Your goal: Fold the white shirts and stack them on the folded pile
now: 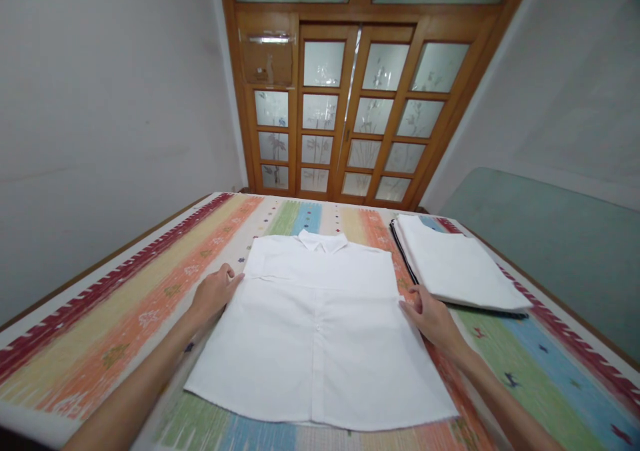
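Note:
A white collared shirt [280,344] lies spread on the striped cloth, its collar away from me and its hem towards me. A buttoned placket runs down its lower middle. A crease crosses its upper left part. At the shirt's left edge, my left hand [215,292] is closed, thumb and forefinger pinching the fabric. Opposite it, my right hand [433,317] pinches the right edge, where a small bit of cloth sticks up at the fingertips. Both hands are at about mid-height of the shirt.
Right of the shirt lies a stack of folded clothes [455,264], white on top with dark cloth beneath. The multicoloured striped cloth [150,317] covers the table. A pale green panel [550,237] leans along the right wall. Wooden doors with glass panes [325,111] stand beyond the far edge.

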### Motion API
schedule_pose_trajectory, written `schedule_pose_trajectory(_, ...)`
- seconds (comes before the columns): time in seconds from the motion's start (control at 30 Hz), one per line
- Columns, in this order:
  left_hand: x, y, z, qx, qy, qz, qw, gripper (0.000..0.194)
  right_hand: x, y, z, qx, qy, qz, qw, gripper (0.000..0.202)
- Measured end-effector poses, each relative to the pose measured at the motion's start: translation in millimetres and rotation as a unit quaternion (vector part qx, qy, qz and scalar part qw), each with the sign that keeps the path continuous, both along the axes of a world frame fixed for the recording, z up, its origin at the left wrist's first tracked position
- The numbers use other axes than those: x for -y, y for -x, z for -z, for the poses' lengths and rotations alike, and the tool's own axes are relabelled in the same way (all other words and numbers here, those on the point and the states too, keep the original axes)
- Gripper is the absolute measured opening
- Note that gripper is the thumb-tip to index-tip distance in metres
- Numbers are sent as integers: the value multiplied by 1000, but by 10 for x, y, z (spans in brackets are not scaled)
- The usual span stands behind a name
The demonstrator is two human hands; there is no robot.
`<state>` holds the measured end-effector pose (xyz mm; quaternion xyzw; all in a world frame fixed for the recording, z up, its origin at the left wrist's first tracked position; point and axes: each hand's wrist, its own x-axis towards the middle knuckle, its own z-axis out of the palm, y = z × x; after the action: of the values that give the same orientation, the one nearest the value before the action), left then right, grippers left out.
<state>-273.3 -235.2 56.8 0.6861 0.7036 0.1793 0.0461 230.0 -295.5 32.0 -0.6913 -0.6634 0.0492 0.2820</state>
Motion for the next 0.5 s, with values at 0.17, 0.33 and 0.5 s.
schedule_pose_trajectory(0.17, 203, 134, -32, 131, 83, 61, 986, 32, 229, -108, -67, -106, 95, -60, 988, 42)
schedule_pose_trajectory(0.33, 319, 143, -53, 216, 131, 36, 967, 51, 346, -177, -13, -235, 199, -104, 946, 57)
schedule_pose_trajectory(0.5, 353, 121, -93, 286, 154, 26, 945, 84, 372, -212, -45, -316, 227, -129, 912, 74)
